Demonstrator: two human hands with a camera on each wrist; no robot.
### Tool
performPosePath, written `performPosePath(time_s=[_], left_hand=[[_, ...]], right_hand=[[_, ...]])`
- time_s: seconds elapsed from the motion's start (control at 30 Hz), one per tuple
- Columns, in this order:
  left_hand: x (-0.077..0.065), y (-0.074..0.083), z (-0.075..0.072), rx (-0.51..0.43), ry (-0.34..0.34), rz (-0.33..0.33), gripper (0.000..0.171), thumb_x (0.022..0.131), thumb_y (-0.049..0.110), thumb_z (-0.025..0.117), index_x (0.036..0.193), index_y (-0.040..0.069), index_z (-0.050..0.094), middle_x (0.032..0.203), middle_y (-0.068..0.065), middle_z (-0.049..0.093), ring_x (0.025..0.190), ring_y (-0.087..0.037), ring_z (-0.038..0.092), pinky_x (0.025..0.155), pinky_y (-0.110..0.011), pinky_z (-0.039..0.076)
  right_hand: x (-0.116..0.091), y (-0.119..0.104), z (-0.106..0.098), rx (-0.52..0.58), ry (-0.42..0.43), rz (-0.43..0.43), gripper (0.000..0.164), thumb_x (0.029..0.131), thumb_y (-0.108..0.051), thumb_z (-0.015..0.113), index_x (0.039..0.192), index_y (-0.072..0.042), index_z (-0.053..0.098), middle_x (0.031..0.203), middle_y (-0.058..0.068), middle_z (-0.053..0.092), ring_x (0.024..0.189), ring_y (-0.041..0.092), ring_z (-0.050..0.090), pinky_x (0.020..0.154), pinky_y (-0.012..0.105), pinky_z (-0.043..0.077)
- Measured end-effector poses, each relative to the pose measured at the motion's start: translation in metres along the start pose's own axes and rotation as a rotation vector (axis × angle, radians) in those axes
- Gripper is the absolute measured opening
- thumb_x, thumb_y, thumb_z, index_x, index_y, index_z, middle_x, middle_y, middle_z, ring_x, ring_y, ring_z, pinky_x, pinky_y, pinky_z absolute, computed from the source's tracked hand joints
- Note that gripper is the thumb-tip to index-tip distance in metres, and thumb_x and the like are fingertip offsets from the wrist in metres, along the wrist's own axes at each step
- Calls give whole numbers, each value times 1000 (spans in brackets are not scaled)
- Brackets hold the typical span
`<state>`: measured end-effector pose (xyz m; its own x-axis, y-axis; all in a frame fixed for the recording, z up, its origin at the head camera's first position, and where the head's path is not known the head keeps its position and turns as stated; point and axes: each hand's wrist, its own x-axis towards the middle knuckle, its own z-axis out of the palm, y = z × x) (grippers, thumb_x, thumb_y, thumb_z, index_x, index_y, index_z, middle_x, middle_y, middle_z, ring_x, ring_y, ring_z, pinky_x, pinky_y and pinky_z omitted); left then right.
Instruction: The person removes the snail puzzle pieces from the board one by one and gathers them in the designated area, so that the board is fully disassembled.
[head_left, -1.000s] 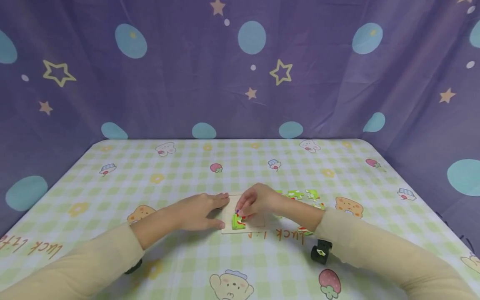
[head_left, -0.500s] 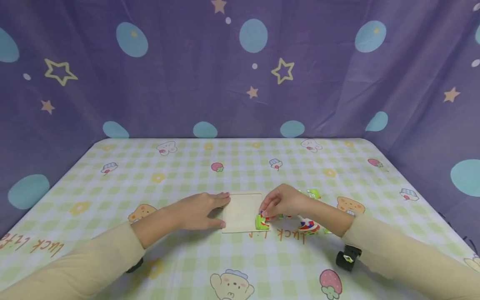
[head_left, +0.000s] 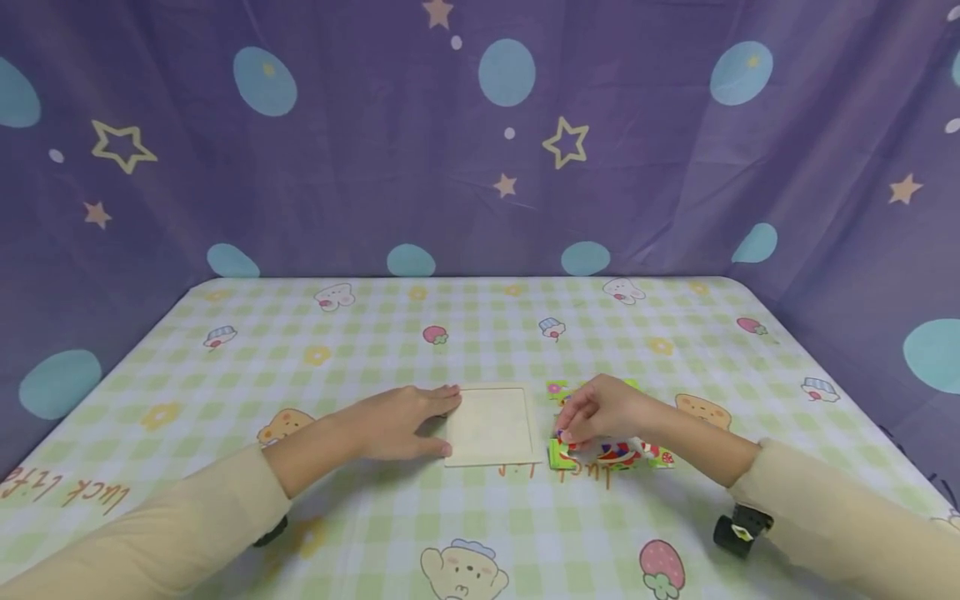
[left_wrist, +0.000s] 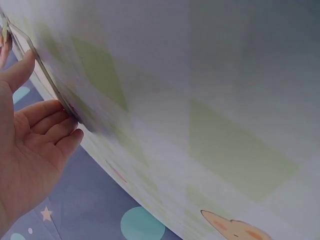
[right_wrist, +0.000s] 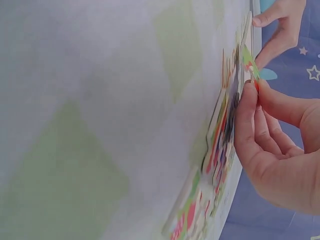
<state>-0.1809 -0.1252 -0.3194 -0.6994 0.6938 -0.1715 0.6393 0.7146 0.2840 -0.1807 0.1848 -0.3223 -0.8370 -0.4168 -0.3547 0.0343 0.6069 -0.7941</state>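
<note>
My left hand rests along the left side of a pale wooden puzzle tray. Its thumb and fingers lie spread and touch the tray's edge, as the left wrist view also shows. Just right of the tray, my right hand pinches a green puzzle piece with red and blue parts between thumb and index finger. In the right wrist view the piece stands tilted at the fingertips. The tray's recess shows bare wood.
More puzzle pieces lie on the checked tablecloth around and under my right hand, partly hidden by it. Among them are a red, white and blue piece and one with a pink flower. A purple curtain hangs behind the table.
My right hand has moved right with the pinched puzzle piece, from over the tray to the loose pieces beside it. The left hand stays at the tray's edge.
</note>
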Motion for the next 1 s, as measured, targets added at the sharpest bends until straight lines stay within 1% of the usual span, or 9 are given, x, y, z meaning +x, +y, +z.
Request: performPosePath(time_s=[0.13, 0.2, 0.33, 0.43, 0.53, 0.67, 0.73, 0.9, 1.0], left_hand=[[0, -1, 1, 5, 5, 7, 70, 91, 41, 63, 143, 1, 42, 153, -14, 36, 143, -27, 37, 114, -44, 36], [0, -1, 1, 7, 6, 4, 70, 91, 41, 63, 143, 1, 42, 153, -13, 36, 143, -27, 37, 114, -44, 36], [0, 0, 0, 2, -8, -17, 70, 91, 41, 63, 144, 2, 41, 154, -12, 34, 144, -26, 35, 116, -43, 34], [1, 1, -1, -4, -24, -40, 70, 91, 42, 63, 145, 3, 40, 155, -11, 33, 145, -25, 33, 117, -43, 33], [1, 1, 0, -8, -35, -59, 71, 91, 42, 63, 146, 4, 39, 156, -10, 31, 145, -25, 32, 117, -43, 31], [2, 2, 1, -16, -34, -69, 71, 91, 42, 62, 147, 5, 38, 157, -9, 31, 146, -25, 32, 118, -43, 31], [1, 2, 1, -17, -32, -70, 70, 92, 41, 62, 147, 5, 38, 157, -9, 30, 146, -25, 31, 118, -43, 31], [1, 2, 0, -18, -32, -72, 69, 92, 40, 62, 147, 5, 38, 157, -9, 30, 146, -25, 31, 118, -43, 30], [1, 2, 0, -25, -30, -68, 69, 92, 41, 62, 146, 5, 39, 157, -9, 31, 146, -25, 32, 118, -43, 30]], right_hand=[[-6, 1, -4, -15, -20, -3, 9, 81, 0, 72, 89, 3, 72, 76, 8, 75, 65, 11, 68, 67, 31, 61], [-8, 0, -5, -38, -25, -19, 8, 81, 0, 71, 88, 3, 72, 75, 9, 74, 65, 12, 69, 67, 31, 61], [-9, 1, -5, -126, 18, -58, 4, 79, 0, 72, 83, -1, 73, 72, 7, 74, 62, 12, 68, 63, 28, 59], [-8, 1, -4, -197, 60, -83, 4, 77, -1, 74, 80, -3, 74, 70, 5, 74, 60, 11, 67, 59, 25, 54], [-8, 1, -3, -243, 82, -100, 4, 77, -1, 75, 79, -4, 74, 69, 3, 73, 60, 10, 66, 57, 24, 50], [-8, 0, -3, -266, 95, -107, 4, 76, -3, 76, 76, -6, 74, 69, 2, 73, 58, 9, 65, 54, 23, 48], [-9, 0, -2, -260, 98, -102, 4, 76, -4, 77, 75, -7, 74, 68, 2, 73, 57, 8, 64, 53, 23, 46], [-9, 0, 0, -248, 102, -104, 6, 76, -6, 79, 75, -7, 73, 68, 2, 72, 58, 7, 62, 53, 22, 49], [-9, 0, 0, -268, 108, -108, 6, 76, -8, 79, 75, -8, 73, 68, 1, 72, 58, 7, 61, 55, 23, 50]])
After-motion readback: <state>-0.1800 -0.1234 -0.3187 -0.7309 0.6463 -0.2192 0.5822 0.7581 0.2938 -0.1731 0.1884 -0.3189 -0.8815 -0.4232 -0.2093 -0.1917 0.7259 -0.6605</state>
